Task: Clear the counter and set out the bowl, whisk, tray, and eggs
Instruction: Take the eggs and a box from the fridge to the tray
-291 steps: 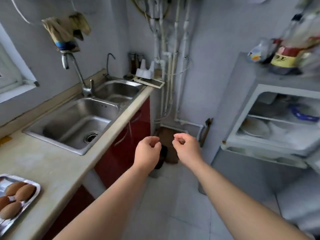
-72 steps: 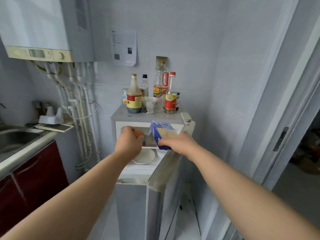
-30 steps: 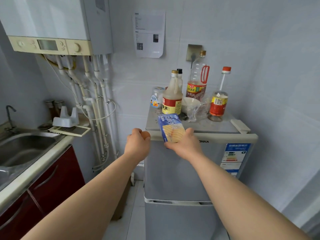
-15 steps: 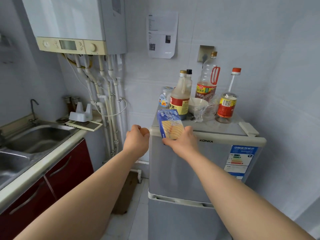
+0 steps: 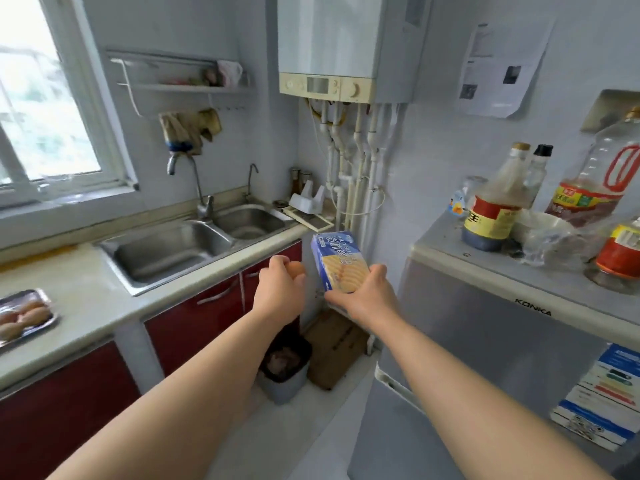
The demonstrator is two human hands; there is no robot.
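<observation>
Egg (image 5: 297, 270) in the left hand (image 5: 277, 294), more eggs waiting on the tray (image 5: 31, 293)

Egg first: a brown one peeks out between the curled fingers and thumb of the left hand, which is closed round it and held in mid-air in front of the red cupboard doors (image 5: 194, 317), below the edge of the counter (image 5: 86, 299). Most of the shell is hidden by the hand.

Just to its right, the right hand (image 5: 367, 299) grips a blue packet (image 5: 337, 261) from underneath, thumb on one side and fingers on the other. The packet stands tilted, its printed face toward the camera, with pale yellow slices pictured on it. The two hands are close together but not touching.

Well off to the left, at the near end of the counter, the metal tray lies flat with several brown eggs in the tray (image 5: 33, 315); it is partly cut off by the picture's edge, so the count is unclear. Farther along the counter is a steel double sink (image 5: 166, 251) with a tall tap (image 5: 204, 202), under a window (image 5: 41, 98).

On the floor below the hands stand a small bin (image 5: 287, 368) and a flat piece of cardboard (image 5: 336, 348). To the right is a grey fridge (image 5: 502, 341), its door closed. On its top stand a dark sauce bottle (image 5: 495, 209), a large clear oil bottle (image 5: 599, 181) with a red handle, and a red-labelled bottle (image 5: 620, 251) at the picture's edge. A white boiler (image 5: 346, 46) hangs on the wall above the pipes in the corner.
</observation>
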